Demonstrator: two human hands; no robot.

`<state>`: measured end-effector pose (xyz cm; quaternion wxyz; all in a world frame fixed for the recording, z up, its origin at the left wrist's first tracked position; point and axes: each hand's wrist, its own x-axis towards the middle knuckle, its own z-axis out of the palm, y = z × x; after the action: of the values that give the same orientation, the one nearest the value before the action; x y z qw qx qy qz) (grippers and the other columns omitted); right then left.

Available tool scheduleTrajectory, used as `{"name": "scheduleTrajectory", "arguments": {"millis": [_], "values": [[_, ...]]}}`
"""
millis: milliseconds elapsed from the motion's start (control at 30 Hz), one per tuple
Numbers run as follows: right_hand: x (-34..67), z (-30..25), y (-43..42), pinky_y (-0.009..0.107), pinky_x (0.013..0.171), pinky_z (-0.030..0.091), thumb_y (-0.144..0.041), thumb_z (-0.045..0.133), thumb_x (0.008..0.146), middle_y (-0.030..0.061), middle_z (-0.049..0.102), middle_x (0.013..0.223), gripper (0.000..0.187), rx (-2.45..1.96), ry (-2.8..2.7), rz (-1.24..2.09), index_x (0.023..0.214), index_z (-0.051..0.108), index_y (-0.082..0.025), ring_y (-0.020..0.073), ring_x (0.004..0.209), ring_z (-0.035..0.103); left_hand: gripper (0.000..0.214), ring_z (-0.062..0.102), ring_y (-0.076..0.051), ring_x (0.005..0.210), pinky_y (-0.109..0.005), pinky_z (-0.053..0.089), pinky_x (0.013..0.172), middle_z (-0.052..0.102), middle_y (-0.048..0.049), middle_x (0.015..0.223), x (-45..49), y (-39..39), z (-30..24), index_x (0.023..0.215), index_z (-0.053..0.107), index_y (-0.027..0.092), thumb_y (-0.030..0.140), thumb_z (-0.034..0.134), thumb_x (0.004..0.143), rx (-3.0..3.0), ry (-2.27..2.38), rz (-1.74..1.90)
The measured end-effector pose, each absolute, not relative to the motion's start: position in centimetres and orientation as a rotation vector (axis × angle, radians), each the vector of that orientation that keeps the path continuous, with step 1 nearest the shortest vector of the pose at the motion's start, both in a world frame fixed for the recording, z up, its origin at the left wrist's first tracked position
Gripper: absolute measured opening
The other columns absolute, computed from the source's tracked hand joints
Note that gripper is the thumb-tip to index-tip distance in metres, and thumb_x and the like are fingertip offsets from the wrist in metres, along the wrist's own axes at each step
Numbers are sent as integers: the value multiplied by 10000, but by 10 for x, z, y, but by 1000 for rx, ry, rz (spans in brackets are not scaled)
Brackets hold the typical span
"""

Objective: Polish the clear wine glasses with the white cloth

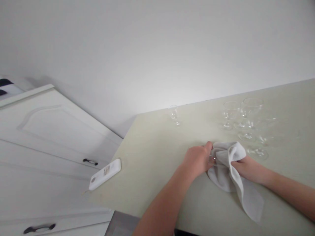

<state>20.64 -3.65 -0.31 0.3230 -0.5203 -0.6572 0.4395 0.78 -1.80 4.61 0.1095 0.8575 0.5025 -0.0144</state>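
My left hand (198, 159) is closed around a small clear glass (212, 159), of which only a part shows between the fingers and the cloth. A light grey cloth (225, 175) covers the other end of the glass and hangs down over the table. My right hand (248, 167) grips this cloth from the right, its fingertips tucked into the folds and hidden. Both hands are close together just above the pale tabletop (152, 164).
Several clear stemmed glasses (252, 113) stand in a group at the back right. One small stemmed glass (174, 113) stands alone near the wall. A white oblong device (105, 173) lies at the left edge, beside a white cabinet (61, 137) with dark handles.
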Motion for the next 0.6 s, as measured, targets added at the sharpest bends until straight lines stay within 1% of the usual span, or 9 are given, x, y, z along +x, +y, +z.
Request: {"name": "scheduleTrajectory", "arguments": {"millis": [67, 233, 300, 400, 500, 600], "values": [[205, 1, -37, 500, 986, 581, -392, 564, 680, 105, 787, 936, 211, -1376, -1710, 1214, 780, 651, -227, 356, 1000, 735, 375, 717, -252, 932, -330, 545, 771, 740, -46, 1040, 8, -18, 46, 1234, 485, 265, 389, 578, 892, 2517, 1472, -40], [204, 7, -38, 470, 929, 610, -392, 562, 677, 62, 782, 858, 154, -1315, -1708, 1250, 726, 630, -263, 339, 921, 743, 382, 716, -251, 920, -335, 546, 769, 739, -47, 1039, 7, -18, 46, 1233, 485, 261, 384, 586, 886, 2513, 1467, -46], [205, 8, -38, 482, 944, 601, -382, 558, 678, 64, 780, 862, 145, -1315, -1711, 1235, 718, 626, -260, 350, 942, 739, 386, 713, -249, 927, -337, 545, 781, 737, -46, 1042, 8, -19, 47, 1236, 483, 262, 381, 591, 885, 2505, 1470, -48], [205, 11, -39, 502, 986, 575, -387, 575, 683, 85, 782, 896, 183, -1328, -1702, 1252, 751, 659, -239, 372, 971, 730, 392, 712, -249, 936, -334, 541, 787, 736, -42, 1043, 8, -19, 48, 1230, 487, 263, 388, 607, 878, 2494, 1484, -53], [205, 13, -40, 482, 1001, 566, -396, 596, 689, 91, 786, 930, 222, -1342, -1702, 1297, 781, 697, -222, 364, 943, 730, 384, 713, -246, 935, -329, 539, 784, 737, -40, 1049, 9, -20, 48, 1220, 490, 263, 399, 609, 881, 2494, 1494, -59], [206, 9, -39, 468, 1015, 550, -404, 598, 674, 88, 789, 937, 224, -1383, -1690, 1284, 755, 700, -221, 366, 962, 727, 388, 713, -248, 929, -331, 542, 776, 737, -42, 1045, 8, -19, 47, 1223, 484, 261, 397, 605, 881, 2512, 1478, -46]]}}
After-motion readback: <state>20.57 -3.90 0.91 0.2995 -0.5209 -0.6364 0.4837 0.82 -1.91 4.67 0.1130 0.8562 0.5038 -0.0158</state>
